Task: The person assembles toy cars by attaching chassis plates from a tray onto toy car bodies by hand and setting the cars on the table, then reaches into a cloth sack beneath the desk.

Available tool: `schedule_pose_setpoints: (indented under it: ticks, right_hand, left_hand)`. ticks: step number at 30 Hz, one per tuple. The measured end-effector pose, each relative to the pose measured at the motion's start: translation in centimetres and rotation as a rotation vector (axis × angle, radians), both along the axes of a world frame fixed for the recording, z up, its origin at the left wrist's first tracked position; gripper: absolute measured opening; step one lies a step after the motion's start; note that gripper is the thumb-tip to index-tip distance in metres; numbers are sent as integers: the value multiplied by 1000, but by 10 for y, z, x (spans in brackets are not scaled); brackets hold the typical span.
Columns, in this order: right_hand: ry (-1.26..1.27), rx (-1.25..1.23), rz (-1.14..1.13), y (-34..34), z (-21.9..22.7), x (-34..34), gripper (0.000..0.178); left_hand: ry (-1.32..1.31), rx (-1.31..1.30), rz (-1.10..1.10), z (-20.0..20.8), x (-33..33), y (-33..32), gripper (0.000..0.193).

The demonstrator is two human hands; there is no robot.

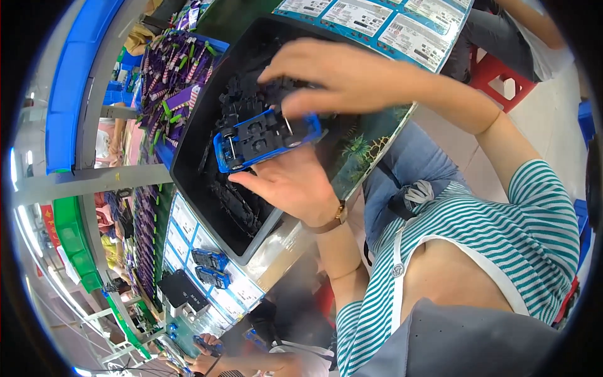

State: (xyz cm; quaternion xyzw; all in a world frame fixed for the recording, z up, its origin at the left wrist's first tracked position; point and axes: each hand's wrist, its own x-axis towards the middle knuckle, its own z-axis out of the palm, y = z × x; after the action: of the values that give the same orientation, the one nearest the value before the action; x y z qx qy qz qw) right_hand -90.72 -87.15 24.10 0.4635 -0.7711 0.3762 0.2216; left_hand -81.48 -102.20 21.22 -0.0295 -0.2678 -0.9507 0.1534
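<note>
A toy car (254, 141) with a blue body rests upside down on my left hand (298, 185), its black underside and metal axles showing. The left palm faces up beneath it, thumb out along the near side, the other fingers hidden by the car; a watch is on that wrist. Over the car's far end hovers my right hand (339, 75), slightly blurred, thumb and fingers apart with nothing visible between them. Its thumb is close to the car's edge; whether it touches cannot be made out. Under both hands lies a black bin (182, 154) holding many black plastic parts (242, 94).
Blue toy cars (211, 269) lie on printed card sheets (242, 292) beside the bin. More printed sheets (411, 44) are beyond it. Purple and green pieces (179, 69) fill a container at left, next to a metal frame (94, 182). Another person's arm (251, 363) is at the bottom.
</note>
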Motion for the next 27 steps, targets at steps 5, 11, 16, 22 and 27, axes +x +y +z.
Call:
schedule_pose_setpoints:
  ticks: [5, 11, 16, 22, 27]
  right_hand:
    - [89, 668, -430, 2, -46, -61, 33]
    - [-168, 538, -160, -10, -40, -63, 25]
    - [-336, 51, -47, -25, -25, -89, 15]
    - [-466, 372, 87, -57, -40, -105, 34]
    - [47, 457, -76, -38, -44, -89, 52]
  left_hand:
    - [-68, 73, 149, -18, -4, -30, 66]
    - [41, 143, 101, -33, -1, -45, 67]
    - [65, 165, 154, -32, 2, -37, 66]
    - [80, 182, 190, -32, 1, -38, 65]
    - [60, 163, 202, -33, 2, -38, 62]
